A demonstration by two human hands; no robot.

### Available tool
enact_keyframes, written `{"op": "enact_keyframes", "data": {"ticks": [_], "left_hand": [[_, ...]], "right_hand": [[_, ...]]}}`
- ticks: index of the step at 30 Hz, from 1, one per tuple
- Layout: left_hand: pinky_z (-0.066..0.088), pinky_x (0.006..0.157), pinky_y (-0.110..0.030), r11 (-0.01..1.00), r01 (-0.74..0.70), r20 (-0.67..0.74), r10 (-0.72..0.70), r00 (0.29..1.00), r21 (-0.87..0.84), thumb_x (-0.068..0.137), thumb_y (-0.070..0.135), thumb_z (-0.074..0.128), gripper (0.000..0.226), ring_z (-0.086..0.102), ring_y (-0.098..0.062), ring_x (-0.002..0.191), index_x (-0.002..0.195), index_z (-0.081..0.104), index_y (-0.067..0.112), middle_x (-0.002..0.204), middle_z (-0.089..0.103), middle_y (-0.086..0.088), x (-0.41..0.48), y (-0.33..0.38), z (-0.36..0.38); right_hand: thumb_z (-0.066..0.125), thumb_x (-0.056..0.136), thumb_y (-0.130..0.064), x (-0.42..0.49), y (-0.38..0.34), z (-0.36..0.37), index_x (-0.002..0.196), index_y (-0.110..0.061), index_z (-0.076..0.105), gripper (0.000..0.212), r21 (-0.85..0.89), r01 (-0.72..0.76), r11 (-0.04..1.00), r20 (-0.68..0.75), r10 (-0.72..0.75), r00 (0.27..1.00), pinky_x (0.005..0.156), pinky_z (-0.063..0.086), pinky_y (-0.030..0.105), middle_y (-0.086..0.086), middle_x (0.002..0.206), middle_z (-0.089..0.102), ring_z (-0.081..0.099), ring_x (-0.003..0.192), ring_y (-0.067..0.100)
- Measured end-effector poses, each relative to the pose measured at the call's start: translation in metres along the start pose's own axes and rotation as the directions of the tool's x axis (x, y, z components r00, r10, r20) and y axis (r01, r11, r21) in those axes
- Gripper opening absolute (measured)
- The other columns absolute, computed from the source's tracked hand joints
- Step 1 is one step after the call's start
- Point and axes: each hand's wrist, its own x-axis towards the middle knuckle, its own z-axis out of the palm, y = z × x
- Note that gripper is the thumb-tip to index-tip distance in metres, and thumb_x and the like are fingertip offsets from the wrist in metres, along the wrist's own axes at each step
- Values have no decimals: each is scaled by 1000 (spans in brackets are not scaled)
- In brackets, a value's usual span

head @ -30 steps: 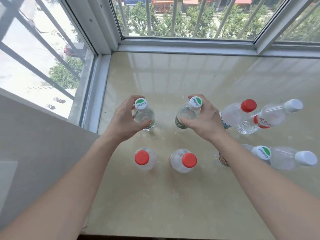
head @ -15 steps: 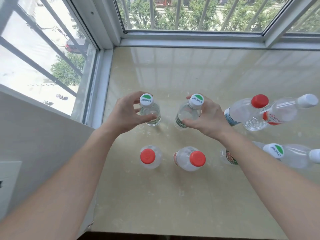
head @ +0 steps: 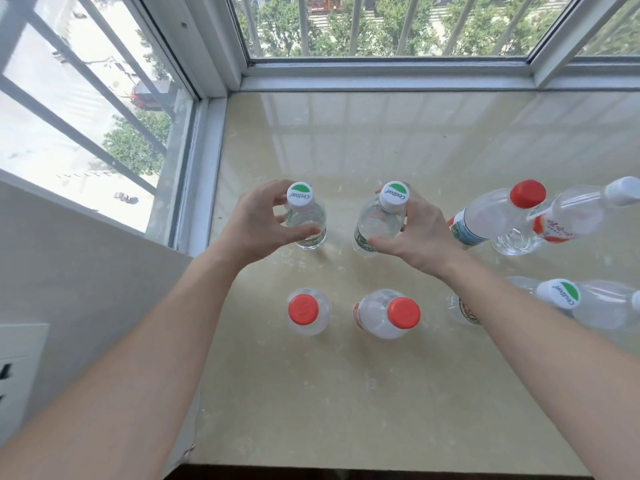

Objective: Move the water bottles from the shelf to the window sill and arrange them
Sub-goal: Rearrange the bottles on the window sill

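Several clear water bottles stand on the beige window sill. My left hand grips the left green-and-white-capped bottle around its shoulder. My right hand grips the second green-and-white-capped bottle beside it. Both bottles stand upright on the sill. In front of them stand two red-capped bottles, one on the left and one to its right.
More bottles crowd the right side: a red-capped one, a white-capped one, and a green-and-white-capped one partly behind my right forearm. Window frames close the sill at the back and left. A grey wall lies left.
Both hands keep their hold on the two green-capped bottles. The view has tilted down slightly, so everything sits a little higher and nearer the window in the frame.
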Motion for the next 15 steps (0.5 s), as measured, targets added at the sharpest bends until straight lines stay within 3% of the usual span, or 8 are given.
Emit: {"op": "enact_keyframes", "data": {"ticks": [3,7,9,13,15], "left_hand": [[57,87,-24,1000,-6,3,6,1000,1,71,23,88,49,62,-6,106,115,67,20,108,69,3,-2,1,-1],[58,86,-27,1000,-4,-2,5,1000,18,69,24,89,50,63,-8,106,114,68,22,108,70,4,-4,1,-2],[58,87,-30,999,-9,8,8,1000,34,69,25,89,49,63,-9,107,113,68,21,109,69,4,-5,1,-1],[57,90,-32,1000,-3,3,3,1000,23,70,25,88,51,61,-9,108,116,66,21,111,68,5,-6,-1,1],[56,91,-30,1000,12,-2,-12,1000,10,70,26,89,54,59,-5,112,119,65,22,116,66,7,-8,-2,1]], "right_hand": [[82,70,-21,0,1,-2,120,-21,60,55,-10,-2,1000,7,2,1000,76,44,8,-25,99,59,54,90,-14],[83,70,-19,-3,1,-3,118,-17,59,54,-24,11,1000,21,-11,1000,86,51,28,-9,104,65,55,96,5],[83,70,-19,-4,1,-3,119,-18,58,55,-20,11,1000,22,-10,1000,89,52,32,-9,104,64,54,97,6],[83,70,-18,-5,1,-1,128,-22,54,65,3,0,1000,31,0,1000,93,52,33,-12,108,61,54,100,6],[84,70,-16,-6,1,1,134,-25,50,73,26,-8,1000,32,7,999,92,51,29,-19,108,59,53,98,-1]]}}
